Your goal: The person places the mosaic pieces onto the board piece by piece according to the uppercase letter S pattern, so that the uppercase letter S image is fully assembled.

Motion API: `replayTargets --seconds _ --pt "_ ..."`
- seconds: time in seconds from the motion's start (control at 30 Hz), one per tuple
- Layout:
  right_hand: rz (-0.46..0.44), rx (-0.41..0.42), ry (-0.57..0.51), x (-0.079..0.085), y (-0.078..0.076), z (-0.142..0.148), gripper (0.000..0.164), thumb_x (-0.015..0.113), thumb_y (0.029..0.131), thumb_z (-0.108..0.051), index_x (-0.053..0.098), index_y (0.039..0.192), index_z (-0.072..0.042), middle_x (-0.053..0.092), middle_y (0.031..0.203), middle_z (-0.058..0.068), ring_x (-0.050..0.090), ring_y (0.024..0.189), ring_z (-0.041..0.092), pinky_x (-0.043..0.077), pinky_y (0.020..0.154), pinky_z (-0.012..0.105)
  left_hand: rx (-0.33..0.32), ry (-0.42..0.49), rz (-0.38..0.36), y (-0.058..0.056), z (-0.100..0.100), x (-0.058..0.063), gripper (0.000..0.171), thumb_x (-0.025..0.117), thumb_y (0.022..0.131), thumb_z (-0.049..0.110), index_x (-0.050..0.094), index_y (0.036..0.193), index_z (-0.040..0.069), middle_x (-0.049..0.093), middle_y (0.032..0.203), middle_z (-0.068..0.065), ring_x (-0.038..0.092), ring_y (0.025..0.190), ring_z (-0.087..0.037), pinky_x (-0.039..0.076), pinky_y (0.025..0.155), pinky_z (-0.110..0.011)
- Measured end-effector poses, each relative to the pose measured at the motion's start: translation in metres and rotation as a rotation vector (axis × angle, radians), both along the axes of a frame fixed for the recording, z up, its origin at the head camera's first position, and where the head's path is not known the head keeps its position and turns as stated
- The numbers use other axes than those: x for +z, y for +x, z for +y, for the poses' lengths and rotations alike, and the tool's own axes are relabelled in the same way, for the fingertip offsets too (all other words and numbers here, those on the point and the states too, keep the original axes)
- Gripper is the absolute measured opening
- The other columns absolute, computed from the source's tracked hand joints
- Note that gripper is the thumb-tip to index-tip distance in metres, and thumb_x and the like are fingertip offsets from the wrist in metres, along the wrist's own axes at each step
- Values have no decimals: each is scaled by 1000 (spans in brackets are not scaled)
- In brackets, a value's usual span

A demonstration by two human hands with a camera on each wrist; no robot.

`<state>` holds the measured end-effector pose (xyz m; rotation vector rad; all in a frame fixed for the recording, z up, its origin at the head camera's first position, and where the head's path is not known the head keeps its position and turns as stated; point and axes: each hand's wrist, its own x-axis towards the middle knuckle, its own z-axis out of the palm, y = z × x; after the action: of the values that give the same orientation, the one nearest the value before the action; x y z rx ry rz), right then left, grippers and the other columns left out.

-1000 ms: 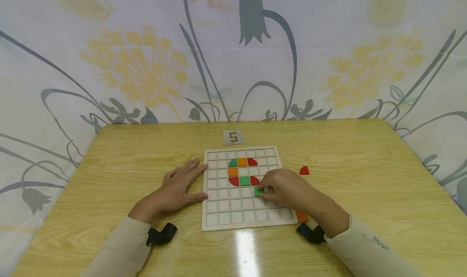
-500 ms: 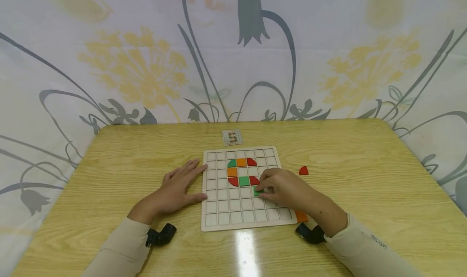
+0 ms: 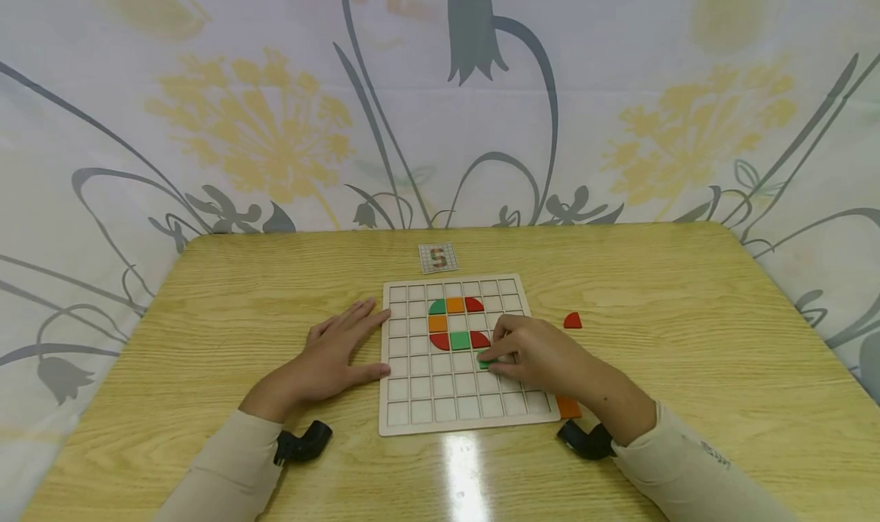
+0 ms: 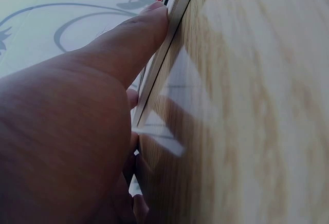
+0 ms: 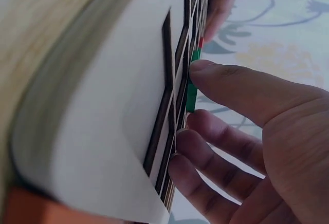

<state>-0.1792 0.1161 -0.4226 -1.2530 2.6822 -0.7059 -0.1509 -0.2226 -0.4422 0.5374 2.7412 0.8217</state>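
Observation:
In the head view a white gridded board (image 3: 422, 411) lies on the wooden table. Red, orange and green square and rounded tiles form a curve in its cells, including a green square tile (image 3: 460, 341) and a red tile (image 3: 440, 342). My right hand (image 3: 536, 354) pinches another green tile (image 5: 192, 98) at a cell just below the curve's right end; fingers partly cover it. The right wrist view shows the thumb (image 5: 226, 82) against this tile, with the other fingers near the board. My left hand (image 3: 333, 358) touches the board's left edge with extended fingers.
Behind the board lies a small card (image 3: 438, 258) with a coloured S-shaped pattern on a grid. A loose red rounded tile (image 3: 573, 321) is on the table to the right. An orange piece (image 3: 569, 408) sits by the board's lower right corner, partly hidden by the right forearm.
The pinched green tile shows a narrower strip as my right fingers shift slightly over it at the same cell. My left hand stays at the board's edge.

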Motion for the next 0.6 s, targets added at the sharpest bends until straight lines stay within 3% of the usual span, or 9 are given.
replayTargets --seconds 0.6 --pt "32 30 56 2 0 1 20 78 87 -11 80 107 -14 66 101 -1 55 77 5 48 67 18 -1 -11 9 -1 0 0 82 66 92 53 29 159 25 15 169 -9 10 156 -32 11 114 -63"
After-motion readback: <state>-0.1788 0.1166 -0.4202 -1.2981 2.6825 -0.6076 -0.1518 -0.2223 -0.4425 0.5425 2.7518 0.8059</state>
